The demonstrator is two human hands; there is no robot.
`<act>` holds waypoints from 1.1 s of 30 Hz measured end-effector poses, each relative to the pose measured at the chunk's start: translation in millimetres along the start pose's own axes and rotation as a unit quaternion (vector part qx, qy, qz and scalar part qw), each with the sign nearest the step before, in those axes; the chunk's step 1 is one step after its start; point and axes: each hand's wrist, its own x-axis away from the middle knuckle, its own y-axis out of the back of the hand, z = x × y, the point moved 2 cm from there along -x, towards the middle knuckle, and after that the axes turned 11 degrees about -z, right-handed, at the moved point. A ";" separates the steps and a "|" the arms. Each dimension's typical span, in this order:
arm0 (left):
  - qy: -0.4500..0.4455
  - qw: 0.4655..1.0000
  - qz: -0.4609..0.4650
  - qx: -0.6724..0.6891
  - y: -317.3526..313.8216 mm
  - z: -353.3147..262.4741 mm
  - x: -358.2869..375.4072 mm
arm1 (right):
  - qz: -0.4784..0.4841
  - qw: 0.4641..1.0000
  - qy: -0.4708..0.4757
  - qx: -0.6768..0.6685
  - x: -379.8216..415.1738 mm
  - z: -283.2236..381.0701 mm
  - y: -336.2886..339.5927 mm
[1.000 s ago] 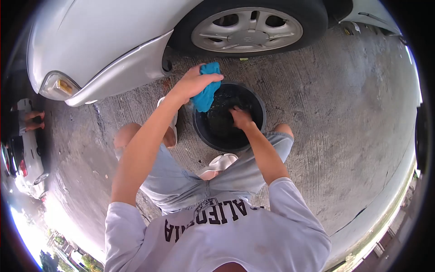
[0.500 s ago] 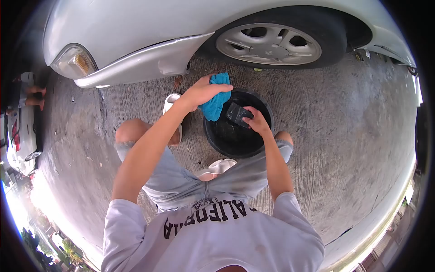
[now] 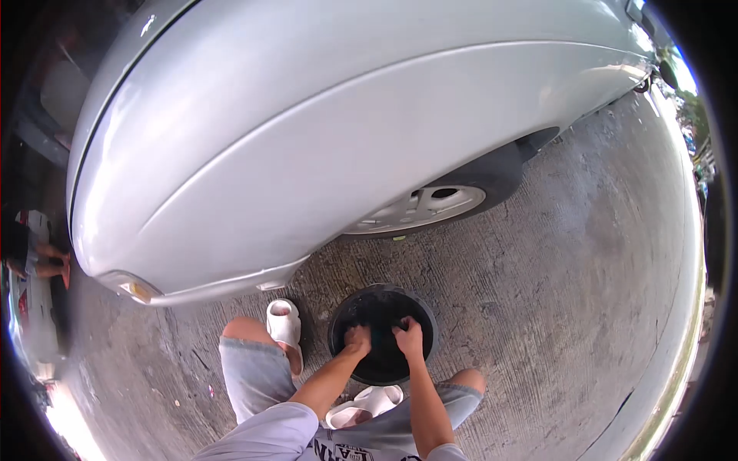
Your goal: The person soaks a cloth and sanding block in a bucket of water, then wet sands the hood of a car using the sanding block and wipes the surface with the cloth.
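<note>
Both hands are down inside a round black tub of dark water on the ground. My left hand is closed in the left part of the tub, its fingers partly hidden. Opposite it, my right hand is curled with the knuckles up. Whatever lies in either hand is too dark and covered to make out. Neither the blue cloth nor the dark block-like piece shows clearly now.
A silver car fills the upper view, its front wheel just beyond the tub. White slippers are on my feet, on rough concrete. At the far left stands another person near a white car.
Both hands have gone down into the tub. The blue cloth in my left hand and the dark piece in my right have dropped from sight. The view has tilted up toward the car.
</note>
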 end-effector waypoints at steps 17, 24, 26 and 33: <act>-0.223 0.803 -0.341 0.434 559.6 -217.6 251.9 | -0.205 0.783 0.124 -0.574 103.5 389.1 242.2; -0.266 0.818 -0.487 0.150 810.1 -227.3 132.1 | -0.285 0.838 0.053 -0.463 148.5 538.9 328.6; -0.228 0.823 -0.506 0.122 826.2 -181.7 104.1 | -0.305 0.835 0.094 -0.448 133.4 569.4 329.3; -0.070 0.730 -0.675 0.082 860.0 73.5 50.4 | -0.418 0.830 0.365 0.055 63.1 730.6 251.6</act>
